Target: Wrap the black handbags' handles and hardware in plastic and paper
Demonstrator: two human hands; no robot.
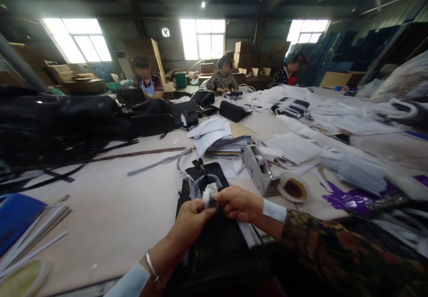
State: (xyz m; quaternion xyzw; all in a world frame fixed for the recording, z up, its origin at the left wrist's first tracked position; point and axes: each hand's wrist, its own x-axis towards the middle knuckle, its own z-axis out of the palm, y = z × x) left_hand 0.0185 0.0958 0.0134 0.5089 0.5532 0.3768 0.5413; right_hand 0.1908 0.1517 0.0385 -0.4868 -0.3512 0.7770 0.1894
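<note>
A black bag (214,248) lies in front of me at the table's near edge. Over it, my left hand (194,219) pinches the lower left side of a small white wrapped piece (210,194). The fingers of my right hand (237,202) close on the same piece from the right. A handle wrapped in pale film (183,165) loops up from the bag behind my hands, beside a black strap end (199,165). What lies inside the white wrapping is too small to tell.
A tape dispenser (261,170) and a round dish with brown contents (293,187) stand right of the bag. Stacked papers (220,138) lie behind it. Black bags (152,118) pile up at the left, purple plastic (354,199) lies at the right. Several people sit across the table (110,199).
</note>
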